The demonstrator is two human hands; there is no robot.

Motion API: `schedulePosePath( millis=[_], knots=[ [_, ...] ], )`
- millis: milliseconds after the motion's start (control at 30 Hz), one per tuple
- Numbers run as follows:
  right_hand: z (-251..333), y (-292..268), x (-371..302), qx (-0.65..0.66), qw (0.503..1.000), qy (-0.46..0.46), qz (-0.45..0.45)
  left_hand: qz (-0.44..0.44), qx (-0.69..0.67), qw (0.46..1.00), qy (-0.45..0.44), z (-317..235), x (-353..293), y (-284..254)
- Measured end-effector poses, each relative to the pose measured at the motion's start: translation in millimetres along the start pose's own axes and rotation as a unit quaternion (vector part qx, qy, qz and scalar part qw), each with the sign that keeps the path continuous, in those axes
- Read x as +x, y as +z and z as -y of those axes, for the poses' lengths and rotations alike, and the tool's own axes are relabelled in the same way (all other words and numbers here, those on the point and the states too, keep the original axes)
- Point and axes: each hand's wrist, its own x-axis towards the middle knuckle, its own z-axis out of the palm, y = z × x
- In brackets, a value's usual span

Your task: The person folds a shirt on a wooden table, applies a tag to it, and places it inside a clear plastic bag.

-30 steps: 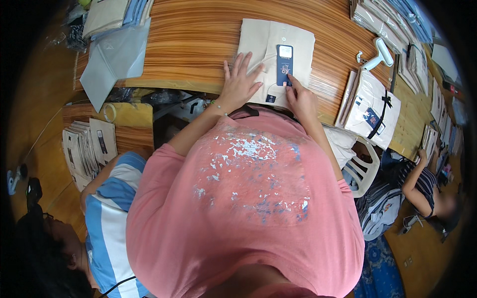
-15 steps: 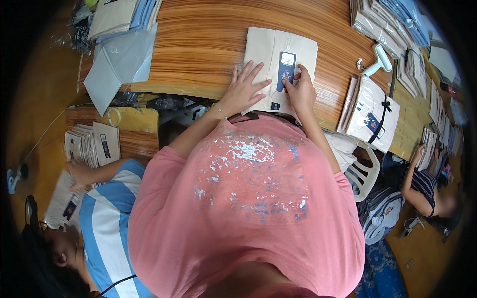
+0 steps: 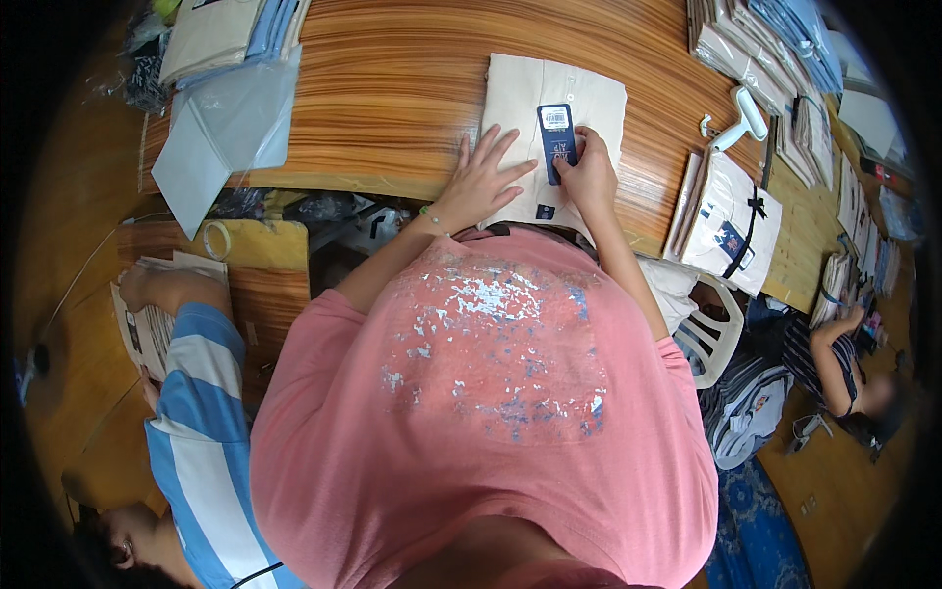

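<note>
A folded cream shirt (image 3: 515,93) lies on the wooden table in front of me, its button front facing up. On it rests a dark blue hang tag (image 3: 556,137) with a white sticker at its top end. My left hand (image 3: 481,187) is open, with fingers spread flat over the shirt's left side. My right hand (image 3: 592,182) pinches the right edge of the tag between thumb and fingers. Below the tag, a small dark label (image 3: 546,211) shows near the shirt's lower edge.
Clear plastic sleeves (image 3: 221,128) overhang the table's left edge below stacked garments (image 3: 211,44). To the right are a white handled tool (image 3: 751,115) and a garment bundle (image 3: 708,221) with a black tie. A co-worker in a striped shirt (image 3: 201,442) is at lower left.
The tag has shifted a little left and tilted, and my right hand's fingers have closed in on its edge. My left hand stays put. The striped co-worker's arm has moved over the garment stack.
</note>
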Motion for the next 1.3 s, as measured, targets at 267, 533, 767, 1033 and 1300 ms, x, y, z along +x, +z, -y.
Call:
schedulePosePath(
  millis=[267, 533, 767, 1033, 1300],
  knots=[
    [-61, 3, 19, 0.372, 0.924, 0.089, 0.011, 0.008, -0.032, 0.999, 0.006, 4, 0, -1],
    [-55, -5, 22, 0.118, 0.992, -0.036, 0.001, -0.034, -0.049, 0.998, -0.014, 8, -5, -11],
    [10, -68, 7, 0.19, 0.975, -0.098, 0.054, -0.369, -0.013, 0.907, -0.201, 145, -28, -92],
    [221, -160, -66, 0.371, 0.721, -0.528, 0.253, -0.385, 0.003, 0.795, -0.469, 317, -135, -157],
    [247, -139, -77, 0.341, 0.618, -0.633, 0.318, -0.24, -0.002, 0.927, -0.289, 340, -118, -149]
  ],
)
